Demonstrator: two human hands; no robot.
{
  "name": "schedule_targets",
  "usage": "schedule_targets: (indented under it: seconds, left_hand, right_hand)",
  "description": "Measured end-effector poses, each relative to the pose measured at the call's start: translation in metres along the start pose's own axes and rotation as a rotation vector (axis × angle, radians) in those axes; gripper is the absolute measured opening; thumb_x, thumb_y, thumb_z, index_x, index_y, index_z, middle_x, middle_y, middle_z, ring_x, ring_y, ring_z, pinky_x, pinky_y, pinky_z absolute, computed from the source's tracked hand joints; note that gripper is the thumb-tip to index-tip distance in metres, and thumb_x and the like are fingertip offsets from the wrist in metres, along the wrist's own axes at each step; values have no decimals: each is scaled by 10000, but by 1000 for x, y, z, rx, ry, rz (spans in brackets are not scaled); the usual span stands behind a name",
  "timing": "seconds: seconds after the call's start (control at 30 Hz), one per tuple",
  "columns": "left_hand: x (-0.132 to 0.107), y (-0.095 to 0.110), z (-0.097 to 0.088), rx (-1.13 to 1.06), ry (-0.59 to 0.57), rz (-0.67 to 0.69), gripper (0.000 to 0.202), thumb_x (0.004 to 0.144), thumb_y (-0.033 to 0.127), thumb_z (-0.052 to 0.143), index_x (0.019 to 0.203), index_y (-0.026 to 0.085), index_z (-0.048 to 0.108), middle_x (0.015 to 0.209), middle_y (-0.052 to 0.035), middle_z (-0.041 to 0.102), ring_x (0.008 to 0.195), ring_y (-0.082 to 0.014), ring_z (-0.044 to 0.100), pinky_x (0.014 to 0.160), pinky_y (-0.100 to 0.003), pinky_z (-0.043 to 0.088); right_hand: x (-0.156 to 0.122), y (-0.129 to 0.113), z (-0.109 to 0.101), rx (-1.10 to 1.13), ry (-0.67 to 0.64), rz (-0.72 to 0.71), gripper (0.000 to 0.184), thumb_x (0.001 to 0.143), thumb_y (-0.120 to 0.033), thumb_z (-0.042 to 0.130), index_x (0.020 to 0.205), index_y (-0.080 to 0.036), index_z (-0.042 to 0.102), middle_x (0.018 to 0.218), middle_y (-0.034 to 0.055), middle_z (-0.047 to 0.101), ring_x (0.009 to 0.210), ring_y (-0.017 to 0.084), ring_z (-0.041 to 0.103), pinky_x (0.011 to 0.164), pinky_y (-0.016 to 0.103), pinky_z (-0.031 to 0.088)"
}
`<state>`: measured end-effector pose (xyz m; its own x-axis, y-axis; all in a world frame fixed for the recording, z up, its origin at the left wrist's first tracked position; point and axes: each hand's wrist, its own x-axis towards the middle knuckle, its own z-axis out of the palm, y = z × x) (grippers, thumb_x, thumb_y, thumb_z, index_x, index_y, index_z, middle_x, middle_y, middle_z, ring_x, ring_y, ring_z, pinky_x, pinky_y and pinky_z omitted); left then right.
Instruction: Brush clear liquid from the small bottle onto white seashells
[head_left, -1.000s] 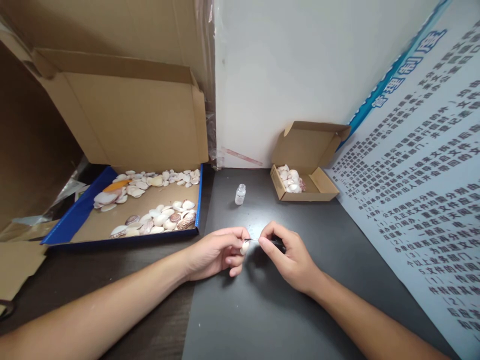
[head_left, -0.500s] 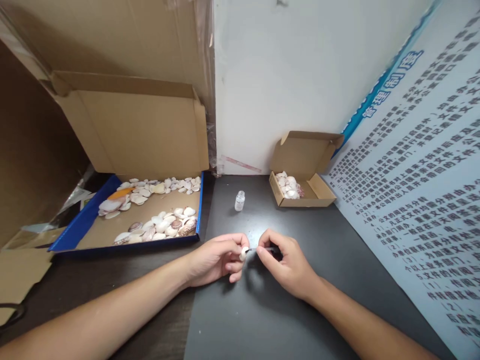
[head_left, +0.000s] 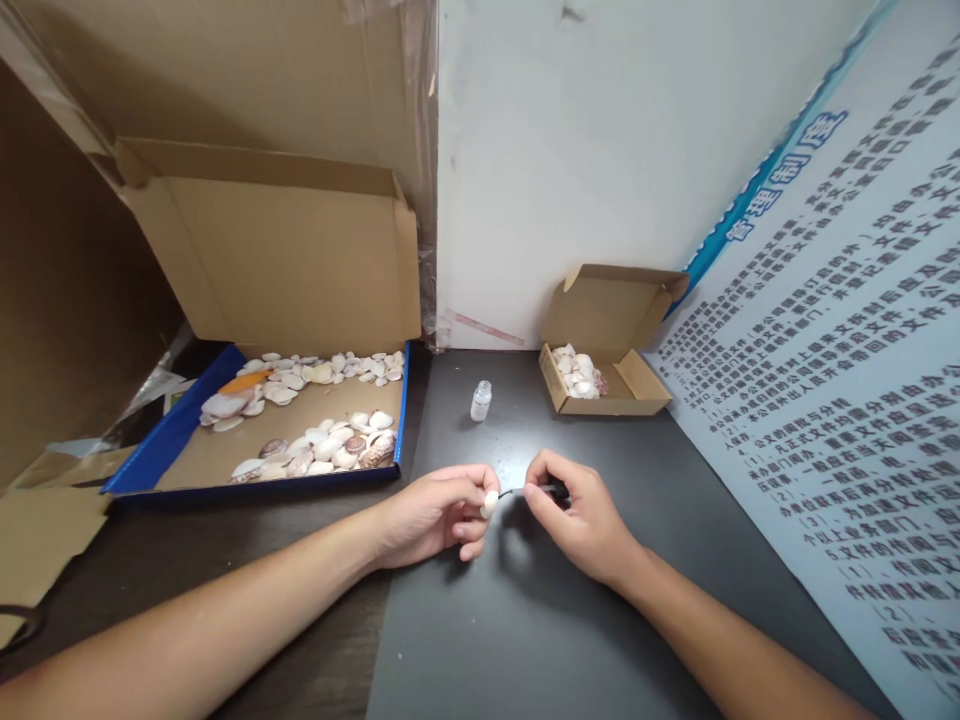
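A small white seashell is pinched between the thumb and fingers of my left hand. My right hand grips a small thin brush by its black end. Its dark, slightly bent tip points left and lies close to the shell; whether it touches is too fine to tell. Beyond both hands, a small clear glass bottle stands upright without a cap on the dark grey tabletop.
To the left, an open blue-edged cardboard box holds two groups of shells and an orange piece. A smaller open cardboard box with white shells sits at the back right. A printed board bounds the right side.
My right hand has drawn slightly to the right, and the brush tip has come back from the shell's face. The shell has turned a little in my left fingers.
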<state>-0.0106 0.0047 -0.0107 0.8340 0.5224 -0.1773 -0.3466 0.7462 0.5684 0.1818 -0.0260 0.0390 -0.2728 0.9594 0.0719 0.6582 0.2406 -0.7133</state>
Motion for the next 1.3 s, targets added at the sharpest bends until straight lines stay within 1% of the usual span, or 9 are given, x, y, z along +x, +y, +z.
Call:
schedule_targets:
  seconds: [0.07, 0.17, 0.3, 0.6, 0.87, 1.0, 1.2, 1.3]
  left_hand:
    - [0, 0, 0, 5, -2, -3, 68, 785, 131, 542, 784, 172, 488, 611, 51, 371, 474, -67, 296, 493, -199, 402]
    - [0, 0, 0, 4, -9, -7, 65, 795, 144, 544, 789, 174, 486, 617, 51, 367, 479, -69, 294, 498, -199, 398]
    - [0, 0, -1, 8, -10, -7, 69, 786, 126, 527, 792, 176, 480, 602, 53, 356, 478, -71, 290, 496, -198, 402]
    - [1, 0, -1, 12, -21, 3, 71, 758, 115, 536, 779, 171, 496, 577, 53, 366, 471, -72, 293, 486, -196, 413]
    - [-1, 3, 3, 4, 15, -1, 59, 774, 124, 532, 751, 170, 505, 582, 53, 346, 473, -73, 279, 478, -195, 402]
    - [0, 3, 3, -4, 13, -7, 53, 774, 125, 533, 748, 166, 512, 586, 49, 362, 472, -73, 276, 471, -198, 397]
    - [1, 3, 2, -17, 16, -15, 52, 802, 148, 563, 767, 161, 527, 600, 50, 370, 474, -64, 288, 476, -194, 394]
    - [1, 3, 2, -16, 20, -22, 69, 822, 171, 580, 779, 162, 526, 611, 50, 378, 476, -59, 288, 477, -192, 390]
  right_hand:
    - [0, -1, -1, 15, 14, -16, 152, 851, -233, 514, 711, -190, 476, 602, -28, 468, 537, 107, 420, 507, 221, 347]
    - [-1, -3, 0, 28, -25, -42, 148, 876, -242, 499, 738, -188, 493, 625, -21, 486, 555, 110, 434, 523, 221, 360]
    - [0, -3, 2, 6, -69, -12, 139, 883, -242, 493, 757, -184, 503, 649, -14, 497, 585, 117, 446, 544, 226, 368]
    - [1, -3, 2, 22, -60, 5, 123, 870, -222, 495, 754, -181, 502, 649, -18, 504, 597, 115, 451, 558, 221, 364]
    - [1, -2, 2, 43, -81, -1, 119, 876, -204, 492, 761, -180, 511, 675, -18, 515, 615, 113, 456, 579, 225, 353]
    - [1, -1, 1, 39, -78, -6, 99, 871, -185, 506, 774, -177, 525, 702, -16, 536, 638, 115, 472, 594, 227, 358]
    - [-1, -3, -1, 101, -56, -53, 75, 857, -183, 530, 782, -177, 528, 696, -23, 505, 588, 99, 440, 551, 211, 349]
    - [0, -3, 0, 71, -41, -65, 67, 853, -180, 537, 786, -179, 535, 707, -18, 512, 587, 101, 445, 557, 216, 356]
